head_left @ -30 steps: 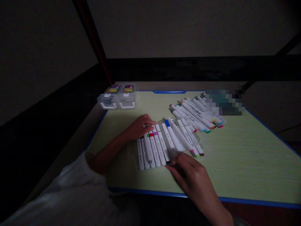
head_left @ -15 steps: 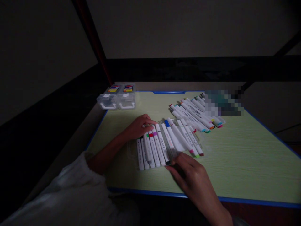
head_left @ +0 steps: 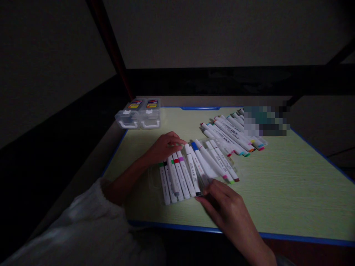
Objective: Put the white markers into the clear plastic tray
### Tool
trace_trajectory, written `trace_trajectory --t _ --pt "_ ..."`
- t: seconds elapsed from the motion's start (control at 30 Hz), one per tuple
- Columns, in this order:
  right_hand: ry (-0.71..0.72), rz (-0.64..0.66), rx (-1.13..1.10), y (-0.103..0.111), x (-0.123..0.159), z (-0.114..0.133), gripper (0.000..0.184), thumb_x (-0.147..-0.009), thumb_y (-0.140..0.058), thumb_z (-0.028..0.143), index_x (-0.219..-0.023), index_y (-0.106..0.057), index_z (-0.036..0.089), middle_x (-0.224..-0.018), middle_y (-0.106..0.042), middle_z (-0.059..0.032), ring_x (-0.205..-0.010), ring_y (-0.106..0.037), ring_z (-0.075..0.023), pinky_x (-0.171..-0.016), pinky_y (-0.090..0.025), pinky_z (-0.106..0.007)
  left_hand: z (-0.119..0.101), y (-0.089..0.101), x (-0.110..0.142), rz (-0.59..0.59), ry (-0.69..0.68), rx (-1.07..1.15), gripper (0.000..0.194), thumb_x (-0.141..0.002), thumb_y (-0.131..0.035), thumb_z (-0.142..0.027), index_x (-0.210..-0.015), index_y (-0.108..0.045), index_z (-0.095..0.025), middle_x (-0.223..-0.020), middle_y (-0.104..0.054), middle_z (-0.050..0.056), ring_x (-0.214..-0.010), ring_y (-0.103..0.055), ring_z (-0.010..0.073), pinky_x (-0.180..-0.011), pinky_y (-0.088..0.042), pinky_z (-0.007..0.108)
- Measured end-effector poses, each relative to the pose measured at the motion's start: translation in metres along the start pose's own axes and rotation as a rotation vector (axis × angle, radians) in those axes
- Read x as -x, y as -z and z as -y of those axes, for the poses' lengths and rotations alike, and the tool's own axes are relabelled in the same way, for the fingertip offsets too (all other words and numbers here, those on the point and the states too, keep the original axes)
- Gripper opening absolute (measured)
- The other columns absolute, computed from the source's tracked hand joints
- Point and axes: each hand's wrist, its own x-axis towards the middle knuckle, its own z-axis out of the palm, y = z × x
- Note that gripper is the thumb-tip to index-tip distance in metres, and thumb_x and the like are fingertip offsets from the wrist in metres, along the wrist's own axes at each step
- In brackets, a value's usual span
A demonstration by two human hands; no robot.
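Observation:
A row of white markers [head_left: 184, 173] with coloured bands lies on a clear plastic tray [head_left: 154, 181] on the pale green table [head_left: 291, 184]. My left hand [head_left: 163, 147] rests with curled fingers on the far ends of the left markers. At the near ends of the middle markers, the fingers of my right hand [head_left: 227, 208] press together against the tray's edge. A white sleeve covers my left forearm.
A second group of white markers [head_left: 233, 133] lies in a slanted row at the back right, beside a blurred-out patch [head_left: 264, 120]. Two small clear boxes [head_left: 140, 114] with white latches stand at the table's back left corner. The blue table edge runs along the front.
The left markers have slid slightly toward me and to the left, opening a gap in the row. My left hand has shifted a little farther away. My right hand has hardly moved.

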Motion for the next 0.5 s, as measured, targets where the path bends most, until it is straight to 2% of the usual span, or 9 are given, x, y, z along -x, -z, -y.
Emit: trace_trajectory --t 0.13,0.33,0.4,0.5 --pt "-0.009 0.001 0.0 -0.001 0.0 0.0 0.019 -0.086 -0.046 0.027 -0.07 -0.05 0.017 -0.065 -0.051 -0.0023 -0.06 -0.049 -0.0151 -0.053 -0.039 -0.027 -0.003 0.0 0.0 -0.019 -0.001 0.101 0.015 -0.071 -0.054 -0.017 -0.081 -0.066 -0.013 -0.086 -0.062 0.004 -0.072 -0.055 0.01 -0.067 -0.043 0.024" --pt "0.003 -0.012 -0.047 0.004 0.0 0.003 0.02 -0.086 -0.046 0.028 -0.072 -0.055 0.018 -0.066 -0.054 -0.0023 -0.062 -0.051 -0.0145 -0.057 -0.041 -0.028 -0.007 -0.003 0.0 -0.027 0.111 0.31 0.01 -0.069 -0.058 -0.017 -0.075 -0.061 -0.011 -0.068 -0.063 0.001 -0.06 -0.055 0.008 -0.057 -0.043 0.021" --pt "-0.014 -0.076 -0.038 0.011 -0.002 0.003 0.019 -0.086 -0.046 0.026 -0.072 -0.055 0.018 -0.064 -0.053 -0.0014 -0.06 -0.051 -0.0138 -0.056 -0.04 -0.027 -0.008 -0.004 0.0 -0.029 0.142 0.377 0.008 -0.067 -0.06 -0.016 -0.073 -0.06 -0.011 -0.069 -0.064 0.002 -0.06 -0.056 0.0081 -0.056 -0.043 0.02" --pt "-0.111 -0.301 0.05 0.024 -0.008 -0.002 0.015 -0.084 -0.048 0.025 -0.071 -0.054 0.019 -0.062 -0.051 -0.0006 -0.057 -0.048 -0.0125 -0.053 -0.039 -0.026 -0.009 -0.003 0.001 -0.03 0.17 0.456 0.008 -0.065 -0.062 -0.016 -0.071 -0.06 -0.012 -0.067 -0.065 0.001 -0.06 -0.057 0.0078 -0.056 -0.044 0.02"
